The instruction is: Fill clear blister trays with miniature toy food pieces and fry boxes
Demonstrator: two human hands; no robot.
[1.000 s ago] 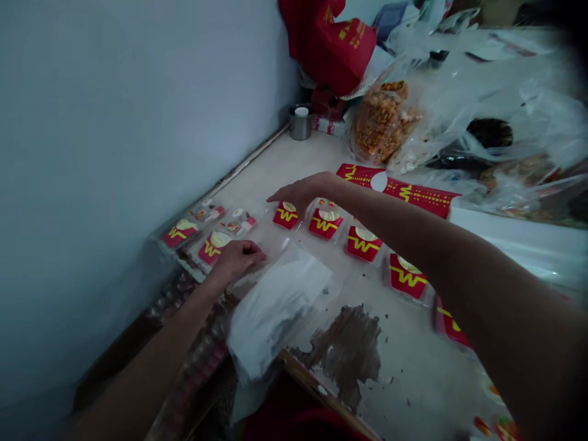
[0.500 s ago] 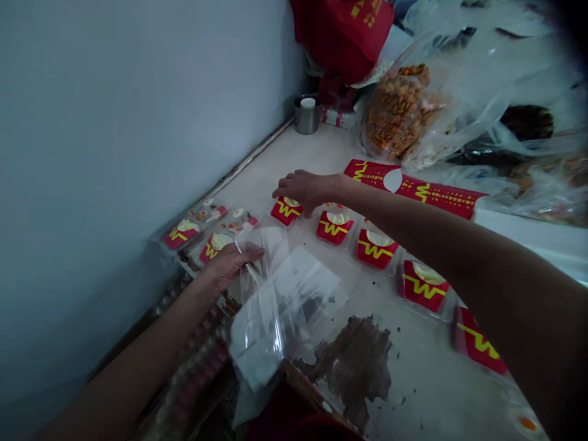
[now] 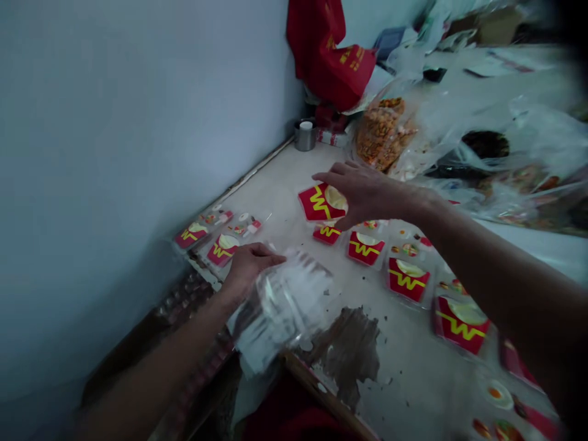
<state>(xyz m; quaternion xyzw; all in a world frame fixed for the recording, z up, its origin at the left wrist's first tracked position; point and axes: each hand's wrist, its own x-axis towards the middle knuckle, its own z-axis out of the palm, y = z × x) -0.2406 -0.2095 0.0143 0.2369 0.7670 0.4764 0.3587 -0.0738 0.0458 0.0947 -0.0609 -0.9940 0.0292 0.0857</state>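
Note:
My left hand [image 3: 252,264] pinches a clear plastic bag [image 3: 287,300], blurred by motion, above the table's near edge. My right hand [image 3: 361,191] grips a red fries-box-shaped pack [image 3: 315,203] with a yellow zigzag and a cream-coloured part, tilted above the tabletop. Its fingers hide the pack's right side. Beneath and beside that hand runs a row of similar packs in clear plastic, among them one red pack [image 3: 365,248] and another [image 3: 408,280]. Left of my left hand lie two more, a red pack [image 3: 190,234] and a neighbouring red pack [image 3: 223,248].
A pale wall [image 3: 160,110] borders the table [image 3: 269,184] on the left. At the back stand a metal cup [image 3: 305,136], a red bag [image 3: 342,73] and a clear bag of orange-brown pieces [image 3: 381,138]. Plastic bags [image 3: 542,141] crowd the right. A dark peeled patch [image 3: 353,349] marks the near tabletop.
My right hand has lifted the pack from the row's far left end and moved it rightward. My left hand, still on the plastic bag, has shifted slightly right. The view has shifted.

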